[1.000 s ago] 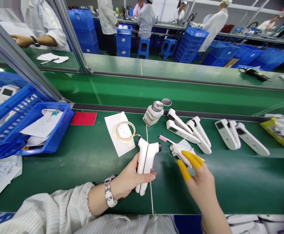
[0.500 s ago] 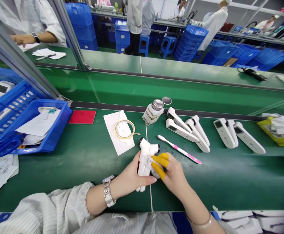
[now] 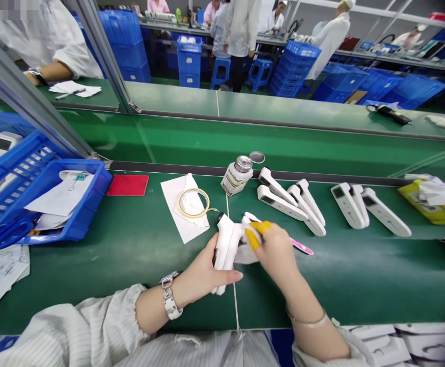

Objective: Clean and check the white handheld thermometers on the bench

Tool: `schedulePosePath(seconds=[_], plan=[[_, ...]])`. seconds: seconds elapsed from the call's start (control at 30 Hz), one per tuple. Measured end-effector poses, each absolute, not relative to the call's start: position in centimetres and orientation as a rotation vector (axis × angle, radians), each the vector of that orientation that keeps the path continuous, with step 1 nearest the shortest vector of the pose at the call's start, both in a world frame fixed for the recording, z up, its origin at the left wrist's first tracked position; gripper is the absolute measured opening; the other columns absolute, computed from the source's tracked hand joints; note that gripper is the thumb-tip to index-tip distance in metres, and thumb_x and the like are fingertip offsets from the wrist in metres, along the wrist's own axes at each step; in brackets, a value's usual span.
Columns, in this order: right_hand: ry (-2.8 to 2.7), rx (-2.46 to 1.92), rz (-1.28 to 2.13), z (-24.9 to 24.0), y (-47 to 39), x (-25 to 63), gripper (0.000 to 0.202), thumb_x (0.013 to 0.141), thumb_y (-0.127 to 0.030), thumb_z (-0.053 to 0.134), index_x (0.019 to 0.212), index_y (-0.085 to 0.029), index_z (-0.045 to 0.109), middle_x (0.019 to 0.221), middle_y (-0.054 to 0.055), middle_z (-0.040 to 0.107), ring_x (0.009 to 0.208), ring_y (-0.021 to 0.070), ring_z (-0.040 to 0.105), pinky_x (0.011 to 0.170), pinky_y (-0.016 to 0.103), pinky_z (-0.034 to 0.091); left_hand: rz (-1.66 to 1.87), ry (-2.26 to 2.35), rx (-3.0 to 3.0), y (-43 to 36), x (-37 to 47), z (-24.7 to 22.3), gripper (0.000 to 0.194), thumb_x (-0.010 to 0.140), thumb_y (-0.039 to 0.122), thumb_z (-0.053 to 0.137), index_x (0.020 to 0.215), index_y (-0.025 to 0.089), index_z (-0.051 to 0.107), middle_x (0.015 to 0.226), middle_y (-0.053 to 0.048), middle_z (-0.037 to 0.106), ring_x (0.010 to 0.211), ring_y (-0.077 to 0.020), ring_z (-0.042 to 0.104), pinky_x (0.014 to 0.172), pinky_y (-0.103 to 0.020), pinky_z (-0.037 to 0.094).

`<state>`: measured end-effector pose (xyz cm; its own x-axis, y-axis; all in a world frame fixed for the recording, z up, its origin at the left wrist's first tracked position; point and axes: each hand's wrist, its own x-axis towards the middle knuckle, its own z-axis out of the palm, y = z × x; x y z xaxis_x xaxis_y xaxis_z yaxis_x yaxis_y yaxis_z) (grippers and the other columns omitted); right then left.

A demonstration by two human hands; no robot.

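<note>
My left hand (image 3: 203, 272) is wrapped round a pair of white handheld thermometers (image 3: 227, 242), held upright side by side above the green table; a black tip shows at the upper left. Yellow finger cots cover fingertips of my right hand (image 3: 272, 247). Those fingers pinch a white cloth (image 3: 248, 255) against the upper right end of the thermometers, hiding that tip. Behind my right hand lies a pink and white toothbrush (image 3: 302, 246), its middle covered. A bottle (image 3: 238, 176) with its metal lid flipped up stands beyond, near more white thermometers (image 3: 283, 203).
A roll of tape (image 3: 180, 204) rests on white paper (image 3: 172, 224). To the left are a red card (image 3: 128, 185) and a blue bin (image 3: 87, 204) with papers. More thermometers (image 3: 386, 213) and a yellow box (image 3: 417, 201) lie right. Co-workers are beyond the partition.
My right hand has moved up and right with the cloth, from the thermometers' middle to their upper right end. It now covers part of the toothbrush. The left hand keeps its grip.
</note>
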<state>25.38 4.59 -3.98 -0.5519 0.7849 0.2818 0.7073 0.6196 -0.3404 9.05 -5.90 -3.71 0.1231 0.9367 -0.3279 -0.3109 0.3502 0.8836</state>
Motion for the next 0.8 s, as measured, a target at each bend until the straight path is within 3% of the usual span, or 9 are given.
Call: schedulePosePath(seconds=[0.1, 0.17, 0.33, 0.4, 0.53, 0.6, 0.7, 0.8], plan=[[-2.296, -1.336, 0.133, -3.5, 5.7, 27.3, 0.032, 0.083, -0.031, 0.047, 0.097, -0.011, 0.066, 0.093, 0.019, 0.061, 0.084, 0.0343, 0.054, 0.071, 0.049, 0.044, 1.041, 1.057, 0.720, -6.0, 8.9, -3.6, 0.088, 0.066, 0.029, 0.076, 0.138, 0.028, 0.026, 0.104, -0.006, 0.055, 0.088, -0.0188, 0.053, 0.076, -0.032, 0.046], [-2.138, -1.365, 0.280, -3.2, 4.8, 28.3, 0.032, 0.084, -0.037, 0.049, 0.101, -0.015, 0.065, 0.102, 0.016, 0.060, 0.090, 0.0331, 0.054, 0.074, 0.047, 0.045, 1.052, 1.051, 0.709, -6.2, 9.0, -3.5, 0.091, 0.065, 0.029, 0.076, 0.140, 0.030, 0.023, 0.105, -0.006, 0.054, 0.086, -0.0183, 0.054, 0.076, -0.033, 0.046], [-1.672, -1.179, 1.483, -4.3, -0.3, 27.3, 0.029, 0.083, -0.047, 0.056, 0.091, -0.021, 0.067, 0.082, 0.005, 0.066, 0.075, 0.0233, 0.062, 0.068, 0.034, 0.051, 1.050, 0.890, 0.713, -6.9, 9.4, -3.6, 0.101, 0.065, 0.026, 0.077, 0.141, 0.036, 0.013, 0.113, -0.008, 0.054, 0.081, -0.0186, 0.059, 0.070, -0.033, 0.050], [-1.483, -1.110, 1.741, -5.0, -1.7, 26.1, 0.036, 0.082, -0.053, 0.054, 0.095, -0.021, 0.066, 0.079, 0.005, 0.066, 0.070, 0.0226, 0.062, 0.063, 0.034, 0.052, 1.027, 0.845, 0.724, -7.3, 9.5, -3.5, 0.094, 0.070, 0.032, 0.073, 0.142, 0.035, 0.013, 0.121, -0.010, 0.052, 0.082, -0.0194, 0.060, 0.071, -0.033, 0.050], [-1.169, -0.974, 1.847, -5.3, -2.3, 24.5, 0.034, 0.078, -0.053, 0.061, 0.093, -0.023, 0.065, 0.078, 0.005, 0.066, 0.066, 0.0218, 0.062, 0.056, 0.032, 0.052, 1.083, 0.977, 0.740, -7.6, 9.5, -3.3, 0.052, 0.088, 0.043, 0.044, 0.138, 0.028, 0.033, 0.132, -0.008, 0.048, 0.109, -0.0224, 0.053, 0.092, -0.035, 0.043], [-1.100, -0.922, 1.811, -4.9, -2.1, 24.4, 0.032, 0.075, -0.050, 0.066, 0.094, -0.024, 0.064, 0.087, 0.006, 0.068, 0.078, 0.0249, 0.064, 0.065, 0.036, 0.054, 1.142, 0.998, 0.718, -7.4, 9.5, -3.4, 0.044, 0.089, 0.038, 0.047, 0.131, 0.027, 0.043, 0.135, -0.005, 0.046, 0.122, -0.0216, 0.043, 0.101, -0.033, 0.034], [-1.050, -0.875, 1.785, -4.4, -1.8, 24.7, 0.033, 0.071, -0.048, 0.071, 0.093, -0.024, 0.065, 0.095, 0.008, 0.068, 0.092, 0.0287, 0.063, 0.074, 0.039, 0.054, 1.188, 0.878, 0.602, -6.7, 9.5, -3.6, 0.048, 0.080, 0.029, 0.063, 0.124, 0.023, 0.048, 0.123, -0.007, 0.055, 0.113, -0.0225, 0.050, 0.095, -0.034, 0.039], [-0.920, -0.887, 1.812, -4.5, -1.9, 24.9, 0.029, 0.072, -0.041, 0.074, 0.095, -0.026, 0.064, 0.091, 0.004, 0.070, 0.084, 0.0234, 0.066, 0.072, 0.034, 0.055, 1.195, 0.866, 0.509, -6.2, 9.5, -3.9, 0.044, 0.072, 0.024, 0.072, 0.112, 0.017, 0.053, 0.108, -0.009, 0.061, 0.098, -0.0217, 0.057, 0.089, -0.036, 0.042]])
